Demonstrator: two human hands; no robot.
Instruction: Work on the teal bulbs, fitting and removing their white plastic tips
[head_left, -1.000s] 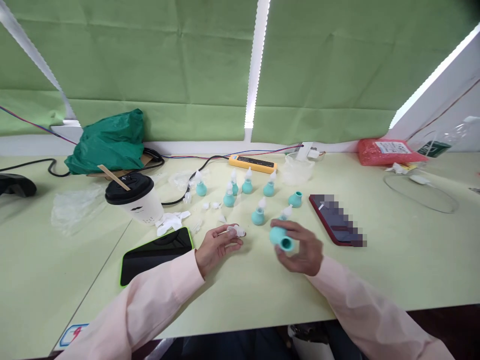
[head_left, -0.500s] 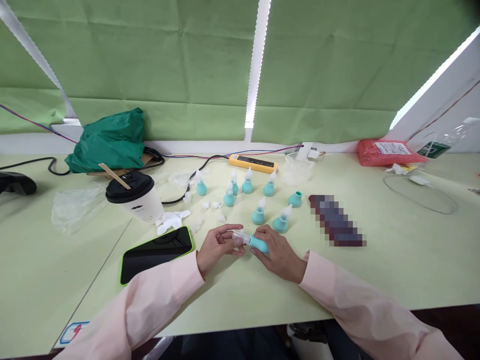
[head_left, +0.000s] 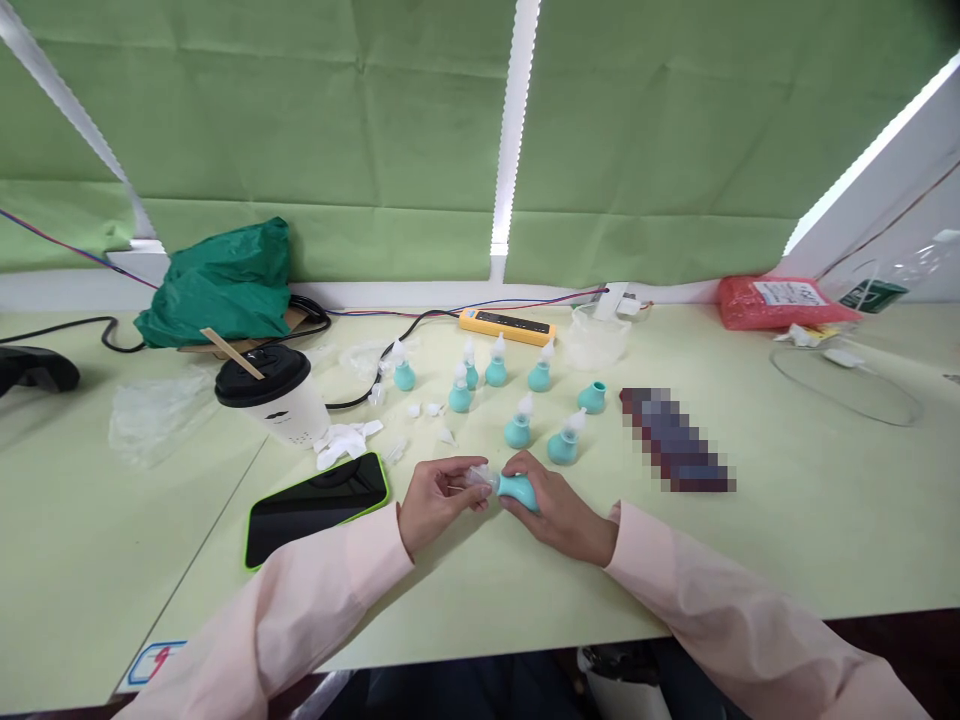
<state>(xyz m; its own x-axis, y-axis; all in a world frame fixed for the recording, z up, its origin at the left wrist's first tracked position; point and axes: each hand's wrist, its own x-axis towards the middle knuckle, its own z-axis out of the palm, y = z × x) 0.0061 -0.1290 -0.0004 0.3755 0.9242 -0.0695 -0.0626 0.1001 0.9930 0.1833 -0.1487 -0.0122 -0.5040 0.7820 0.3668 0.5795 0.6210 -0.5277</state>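
My right hand (head_left: pixel 553 505) is wrapped round a teal squeeze bulb (head_left: pixel 517 489), held on its side with its neck to the left. My left hand (head_left: pixel 444 502) pinches a clear plastic nozzle piece (head_left: pixel 481 476) between thumb and fingers. The nozzle piece meets the bulb's neck; whether it is seated there I cannot tell. Beyond my hands stand several teal bulbs with clear pointed tips, such as one bulb (head_left: pixel 517 431) and a leaning one (head_left: pixel 562 446). One bulb (head_left: pixel 592 398) has an open neck and no tip. Small clear plastic parts (head_left: pixel 446 436) lie left of them.
To the left are a black phone with a green edge (head_left: pixel 315 510), a lidded paper cup (head_left: pixel 281 415) and crumpled tissue (head_left: pixel 345 442). A yellow power strip (head_left: pixel 510 327) and a clear plastic bowl (head_left: pixel 596 345) sit behind. A pixelated dark object (head_left: pixel 679 440) lies right.
My left thumb and fingers have closed further over the clear nozzle piece. My right hand still grips the teal bulb, with slightly more of it showing. The whole view has shifted slightly.
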